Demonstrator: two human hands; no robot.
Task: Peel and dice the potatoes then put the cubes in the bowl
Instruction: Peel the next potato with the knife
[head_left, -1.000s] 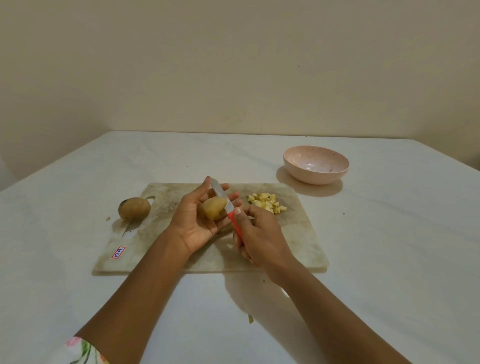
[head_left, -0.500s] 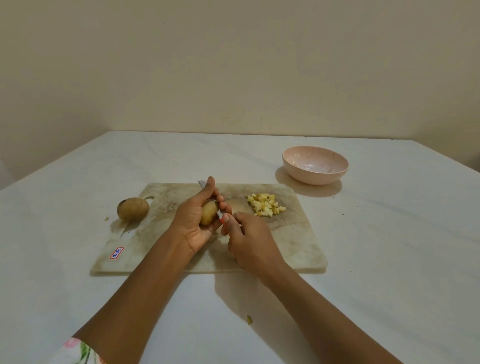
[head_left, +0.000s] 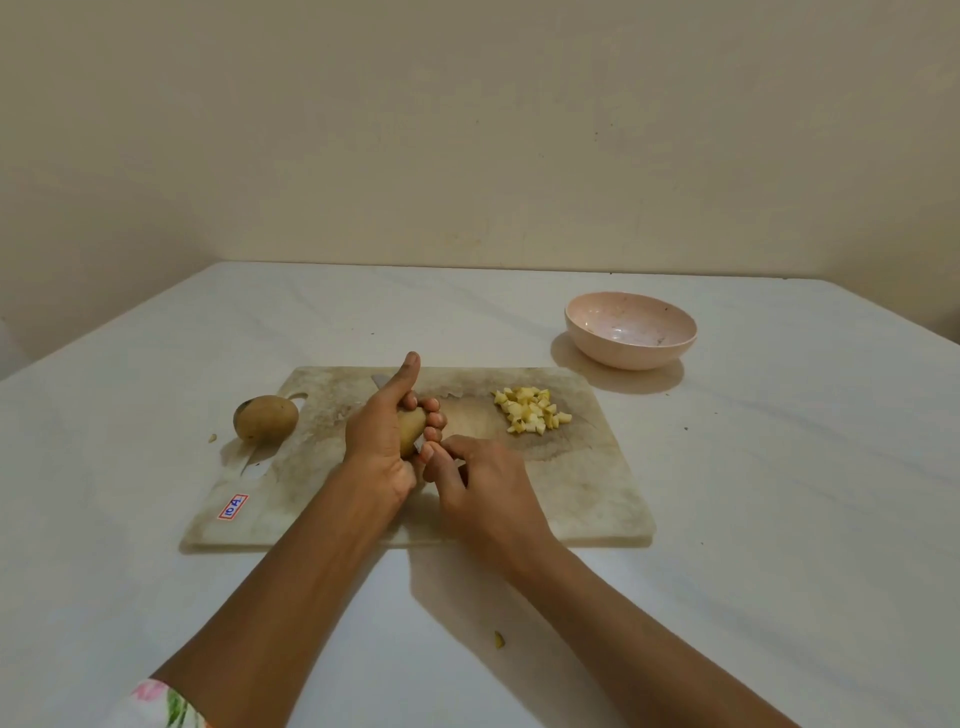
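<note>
Tan potato (head_left: 410, 428) gripped in curled left hand (head_left: 376, 436) fingers (head_left: 434, 419). Right hand (head_left: 485, 493) pinches the knife (head_left: 380, 383) against it. Cubes (head_left: 530, 410) lie on the board (head_left: 582, 493), with the bowl (head_left: 631, 345) beyond.

Home kitchen table (head_left: 779, 519), worn cutting board (head_left: 597, 493), bare cream wall (head_left: 467, 130)

On my feed the left hand (head_left: 382, 436) has rolled from palm-up to thumb-up, fingers now curled round the small potato (head_left: 413, 428) so that only a sliver shows. The right hand (head_left: 483, 488) has slid in against the left's fingertips. The knife (head_left: 379, 382) has lost its red handle from view; just the blade tip pokes out behind the left hand.
</note>
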